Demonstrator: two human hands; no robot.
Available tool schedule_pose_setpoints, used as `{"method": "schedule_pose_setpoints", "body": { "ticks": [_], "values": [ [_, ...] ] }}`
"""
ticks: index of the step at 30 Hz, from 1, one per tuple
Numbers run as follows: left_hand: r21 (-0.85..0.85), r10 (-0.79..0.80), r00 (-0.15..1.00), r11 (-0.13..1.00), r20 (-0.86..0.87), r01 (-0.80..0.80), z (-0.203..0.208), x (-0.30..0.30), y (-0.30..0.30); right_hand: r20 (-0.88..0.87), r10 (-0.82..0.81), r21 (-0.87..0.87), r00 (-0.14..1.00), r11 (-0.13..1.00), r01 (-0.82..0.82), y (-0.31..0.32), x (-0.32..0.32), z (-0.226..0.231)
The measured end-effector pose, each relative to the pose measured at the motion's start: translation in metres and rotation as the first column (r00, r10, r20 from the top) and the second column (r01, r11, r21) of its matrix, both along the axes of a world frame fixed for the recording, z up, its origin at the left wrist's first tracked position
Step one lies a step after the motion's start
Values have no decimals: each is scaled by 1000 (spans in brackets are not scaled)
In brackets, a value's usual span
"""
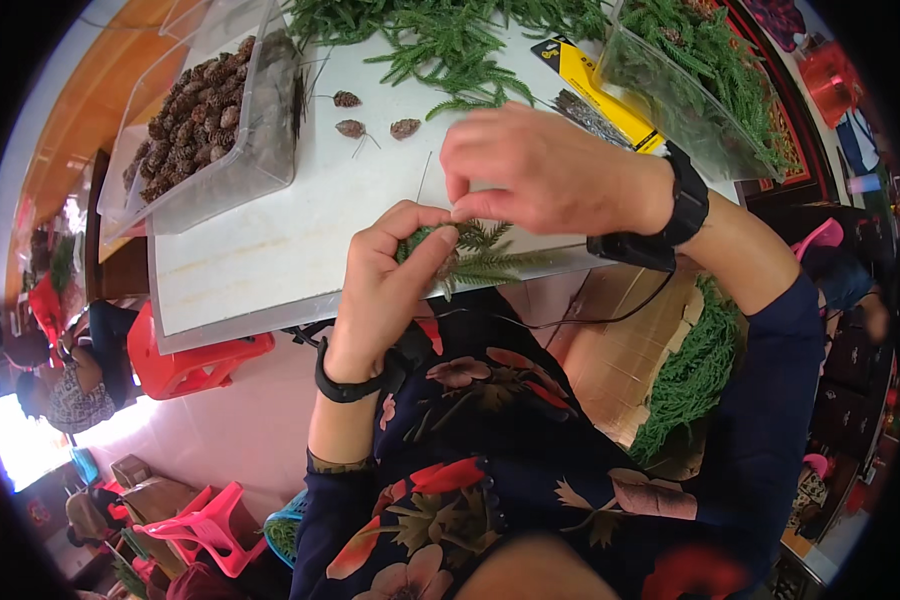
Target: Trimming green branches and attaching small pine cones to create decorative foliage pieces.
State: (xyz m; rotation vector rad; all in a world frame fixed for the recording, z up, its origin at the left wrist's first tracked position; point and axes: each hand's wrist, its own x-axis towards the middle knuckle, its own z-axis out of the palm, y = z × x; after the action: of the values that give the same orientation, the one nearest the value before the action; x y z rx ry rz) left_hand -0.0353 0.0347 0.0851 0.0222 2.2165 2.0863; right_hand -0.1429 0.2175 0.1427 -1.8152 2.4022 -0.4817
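My left hand (390, 262) is closed on an artificial pine sprig (495, 264) above the table's near edge. Its green needles fan out to the right, and a small brownish piece, perhaps a pine cone, shows beneath my thumb. A thin wire (424, 178) sticks up from behind the left fingers. My right hand (540, 165) is just above, thumb and fingertips pinched together close to the left thumb tip. Whatever lies in that pinch is too small or hidden to make out. Beyond the hands lie loose small pine cones (404, 129) with thin wire stems on some.
A clear plastic bin (270, 130) of pine cones stands at the left of the white table (220, 265). Green sprigs (440, 55) lie at the back. On the right are a yellow package (610, 95), dark wires (585, 115) and another bin (670, 95) of greenery. A cardboard box (610, 360) sits below.
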Motion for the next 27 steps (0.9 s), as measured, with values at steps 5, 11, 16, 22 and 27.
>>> {"method": "schedule_pose_setpoints", "body": {
  "ticks": [5, 11, 16, 22, 27],
  "values": [
    [381, -91, 966, 925, 241, -8, -4, -2, -11, 8, 34, -288, 999, 957, -30, 10, -8, -6],
    [647, -272, 910, 762, 312, 6, -6, -2, -15, -176, 154, -279, 972, 939, -200, 7, -5, -6],
    [650, -265, 874, 756, 407, -73, 0, -1, -5, -310, 201, -288, 929, 911, -294, 7, -5, -7],
    [-69, -30, 992, 997, -126, 22, -14, 3, 7, -11, -117, 31, 993, 993, 118, 2, 22, 4],
    [24, -13, 999, 1000, 40, 12, -6, 6, 7, 466, -225, -7, 856, 966, 258, 12, 13, -9]
  ]
}}
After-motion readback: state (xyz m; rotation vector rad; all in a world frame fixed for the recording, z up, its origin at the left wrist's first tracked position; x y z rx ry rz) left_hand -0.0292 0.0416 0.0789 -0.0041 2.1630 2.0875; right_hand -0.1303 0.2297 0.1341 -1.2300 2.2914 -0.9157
